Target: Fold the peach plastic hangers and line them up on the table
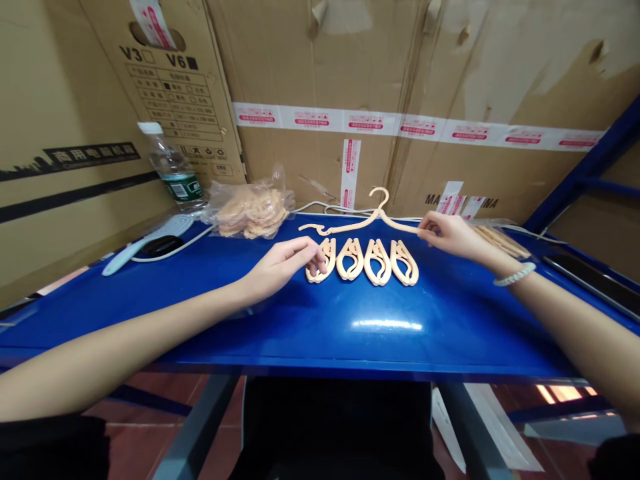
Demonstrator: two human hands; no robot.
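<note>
An unfolded peach-coloured folding clothes hanger (353, 227) lies toward the back of the blue table, its hook pointing away from me. My right hand (453, 235) pinches the tip of its right arm; the fingertips are partly hidden. The hanger's left arm ends in a bent, jointed piece. In front of it several folded hangers (377, 263) are lined up side by side in a row. Over the leftmost folded hanger (327, 260) hovers my left hand (293, 261), fingers loosely bent and apart, covering part of it. Whether those fingertips touch it, I cannot tell.
At the back left are a clear plastic bag of peach-coloured pieces (253, 210), a water bottle (175, 167), a pale blue hairbrush (145, 243) and a black mouse-like object (163, 246). More packaged pieces (503, 241) lie behind my right wrist. Cardboard (310, 73) walls the back.
</note>
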